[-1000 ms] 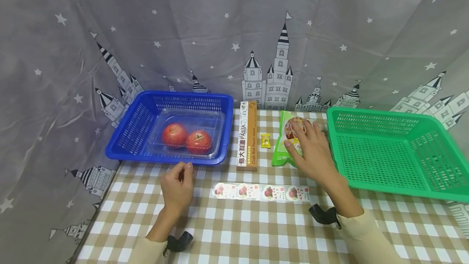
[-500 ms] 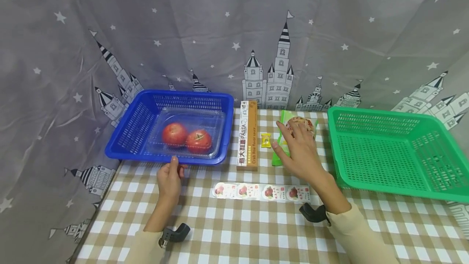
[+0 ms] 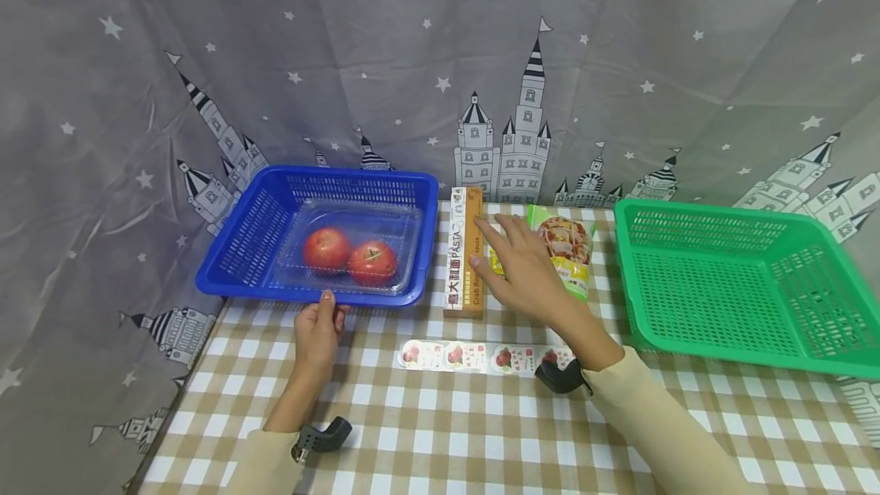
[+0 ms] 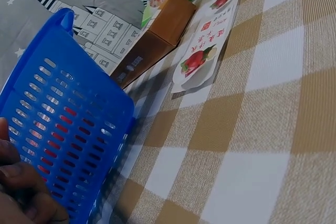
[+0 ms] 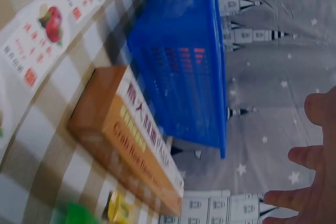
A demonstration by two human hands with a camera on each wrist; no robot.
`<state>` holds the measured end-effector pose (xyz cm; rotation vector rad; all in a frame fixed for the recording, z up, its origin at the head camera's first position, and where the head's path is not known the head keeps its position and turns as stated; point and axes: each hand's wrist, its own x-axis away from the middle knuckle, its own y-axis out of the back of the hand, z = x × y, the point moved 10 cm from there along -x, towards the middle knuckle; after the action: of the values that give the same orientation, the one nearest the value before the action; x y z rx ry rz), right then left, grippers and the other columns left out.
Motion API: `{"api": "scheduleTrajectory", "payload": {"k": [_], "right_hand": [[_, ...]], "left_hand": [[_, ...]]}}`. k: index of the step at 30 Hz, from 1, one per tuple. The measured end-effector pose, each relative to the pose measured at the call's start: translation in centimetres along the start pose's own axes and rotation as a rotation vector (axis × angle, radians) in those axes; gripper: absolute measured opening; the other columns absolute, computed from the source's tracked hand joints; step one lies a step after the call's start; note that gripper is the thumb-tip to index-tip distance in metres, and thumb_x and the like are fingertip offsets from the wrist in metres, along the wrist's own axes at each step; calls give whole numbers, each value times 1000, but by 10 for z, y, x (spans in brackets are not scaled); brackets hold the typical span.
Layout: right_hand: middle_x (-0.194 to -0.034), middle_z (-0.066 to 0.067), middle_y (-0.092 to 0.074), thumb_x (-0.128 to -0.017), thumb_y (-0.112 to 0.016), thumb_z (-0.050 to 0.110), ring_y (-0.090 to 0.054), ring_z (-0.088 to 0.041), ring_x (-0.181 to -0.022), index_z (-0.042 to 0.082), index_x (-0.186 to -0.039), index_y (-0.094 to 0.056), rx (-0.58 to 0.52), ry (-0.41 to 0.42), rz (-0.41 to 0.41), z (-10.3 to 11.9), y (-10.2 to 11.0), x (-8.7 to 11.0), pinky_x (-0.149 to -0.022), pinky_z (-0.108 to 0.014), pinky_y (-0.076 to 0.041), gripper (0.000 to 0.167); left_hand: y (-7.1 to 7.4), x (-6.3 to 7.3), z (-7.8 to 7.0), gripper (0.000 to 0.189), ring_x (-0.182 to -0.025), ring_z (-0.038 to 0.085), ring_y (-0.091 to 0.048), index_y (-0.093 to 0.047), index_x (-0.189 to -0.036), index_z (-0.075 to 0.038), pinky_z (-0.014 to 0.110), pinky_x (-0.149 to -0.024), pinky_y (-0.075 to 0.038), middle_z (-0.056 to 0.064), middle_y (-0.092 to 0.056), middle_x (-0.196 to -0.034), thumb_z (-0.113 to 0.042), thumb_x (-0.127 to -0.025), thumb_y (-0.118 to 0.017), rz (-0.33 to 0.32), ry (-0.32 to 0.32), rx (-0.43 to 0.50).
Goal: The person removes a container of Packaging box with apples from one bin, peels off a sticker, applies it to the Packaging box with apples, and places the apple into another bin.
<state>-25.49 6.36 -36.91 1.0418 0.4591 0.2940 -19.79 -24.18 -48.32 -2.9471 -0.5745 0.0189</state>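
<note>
Shift since 1.0 s ago: right hand (image 3: pixel 525 270) has gone leftward from over the green packet (image 3: pixel 571 239) to over the pasta box (image 3: pixel 456 266); left hand (image 3: pixel 318 334) is now on the rim of the blue basket (image 3: pixel 378 299).
Curtain (image 3: pixel 378 44): grey, stars and castles, behind both baskets.
Checked cloth (image 3: pixel 481 434): beneath all items.
Green basket (image 3: pixel 701 296): right side, mouth up.
Blue basket: left of pasta box; long axis side to side, mouth up.
Clear tray (image 3: pixel 409 250): inside blue basket, two red fruits (image 3: pixel 326 248) side by side within its outline.
Pasta box: flat, between blue basket and green packet; long axis runs away from the person, lettering reads toward curtain.
Sticker strip (image 3: pixel 457 356): crosswise, nearer the person than pasta box.
Right-hand grip: wide, fingers spread, apart from box in right wrist view.
Left-hand grip: narrow, pinching blue basket's front rim, thumb uppermost.
Yellow sachet (image 5: pixel 119 208): just beside pasta box.
</note>
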Motion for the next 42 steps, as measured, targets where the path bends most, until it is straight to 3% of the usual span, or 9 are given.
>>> {"api": "scheduleTrajectory", "payload": {"k": [19, 26, 35, 42], "right_hand": [[-151, -19, -36, -102, -42, 50, -31, -34, -140, 20, -155, -30, -22, 142, 105, 52, -51, -64, -111, -51, -28, 62], [-153, -22, -31, -102, -46, 44, -36, -35, -137, 16, -156, -27, -120, 150, 145, 71, -67, -78, -108, -49, -34, 63], [-158, -19, -22, -102, -44, 47, -23, -35, -144, 20, -158, -18, -245, -8, 194, 77, -82, -88, -109, -56, -28, 68], [-156, -25, -24, -101, -45, 46, -28, -41, -140, 17, -159, -8, -314, -142, 246, 82, -90, -92, -108, -56, -29, 74]], "left_hand": [[2, 0, 5, 50, -45, 6, -33, -60, -68, -1, 20, -41, -25, -1, -45, -55, -24, -107, -40, 28, 54, -53], [1, 1, 4, 49, -45, 6, -31, -59, -66, -8, 22, -42, -23, -2, -44, -55, -27, -107, -40, 34, 60, -87], [0, 1, 5, 49, -46, 6, -31, -60, -69, -4, 21, -42, -24, -2, -44, -56, -26, -107, -39, 47, 85, -57], [0, 1, 6, 50, -45, 7, -30, -59, -69, -2, 21, -42, -23, -1, -44, -56, -25, -108, -39, 32, 90, -55]]}}
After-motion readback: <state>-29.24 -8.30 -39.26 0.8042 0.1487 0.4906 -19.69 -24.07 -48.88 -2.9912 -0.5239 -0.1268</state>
